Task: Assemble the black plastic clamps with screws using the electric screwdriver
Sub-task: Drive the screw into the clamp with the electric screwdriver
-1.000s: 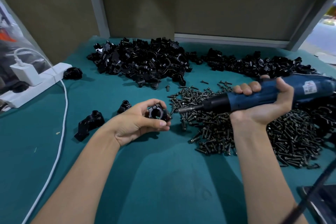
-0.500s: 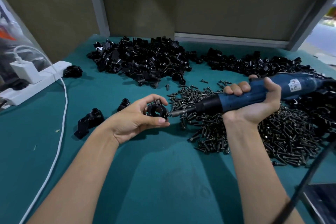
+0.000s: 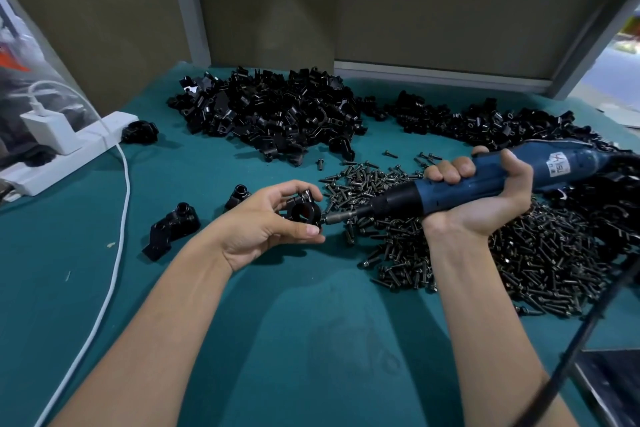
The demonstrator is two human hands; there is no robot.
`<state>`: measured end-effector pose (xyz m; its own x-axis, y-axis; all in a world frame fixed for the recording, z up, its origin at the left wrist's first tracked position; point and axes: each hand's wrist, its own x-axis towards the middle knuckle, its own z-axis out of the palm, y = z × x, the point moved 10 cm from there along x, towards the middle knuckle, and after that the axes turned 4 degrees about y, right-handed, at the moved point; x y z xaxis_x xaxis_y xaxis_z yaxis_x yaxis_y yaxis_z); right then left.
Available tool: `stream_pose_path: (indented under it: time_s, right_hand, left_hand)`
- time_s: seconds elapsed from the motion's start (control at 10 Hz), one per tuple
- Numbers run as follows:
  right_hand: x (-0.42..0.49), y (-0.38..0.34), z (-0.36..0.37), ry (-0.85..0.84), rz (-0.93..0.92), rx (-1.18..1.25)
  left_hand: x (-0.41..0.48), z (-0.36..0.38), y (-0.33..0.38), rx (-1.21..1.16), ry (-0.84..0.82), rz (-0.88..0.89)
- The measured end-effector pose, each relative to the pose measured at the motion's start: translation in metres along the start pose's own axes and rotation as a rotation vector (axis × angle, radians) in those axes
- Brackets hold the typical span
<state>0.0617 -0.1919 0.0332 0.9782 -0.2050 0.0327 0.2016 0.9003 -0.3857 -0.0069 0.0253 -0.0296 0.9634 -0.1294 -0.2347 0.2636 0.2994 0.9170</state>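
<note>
My left hand (image 3: 266, 222) pinches a black plastic clamp (image 3: 302, 211) between thumb and fingers, just above the green table (image 3: 242, 340). My right hand (image 3: 481, 198) grips the blue electric screwdriver (image 3: 485, 180), held nearly level and pointing left. Its metal bit (image 3: 341, 217) touches the right side of the clamp, where a screw head sits. A large heap of dark screws (image 3: 485, 246) lies under and right of the screwdriver. Two piles of black clamp parts (image 3: 277, 114) spread across the back of the table.
Three black clamp pieces (image 3: 173, 229) lie loose left of my left hand. A white power strip (image 3: 69, 156) with a charger sits at the left edge, its white cable (image 3: 114, 253) running toward me. A black cord (image 3: 571, 333) crosses the lower right corner.
My right hand has carried the screwdriver leftward until its bit met the clamp's side. My left hand has turned the clamp slightly and held its place.
</note>
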Motion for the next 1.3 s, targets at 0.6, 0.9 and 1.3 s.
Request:
stream_pose_path:
  time_s: [0.6, 0.9, 1.3]
  right_hand:
    - [0.0004, -0.0007, -0.0021, 0.007, 0.004, -0.004]
    - [0.0012, 0.0008, -0.0033, 0.011, 0.017, 0.005]
    - [0.0031, 0.0026, -0.0077, 0.028, 0.024, 0.016]
  left_hand:
    - [-0.0037, 0.0038, 0.0038, 0.007, 0.032, 0.03]
    - [-0.003, 0.0023, 0.0036, 0.029, 0.054, 0.046]
    - [-0.004, 0.0014, 0.0042, 0.062, 0.053, 0.056]
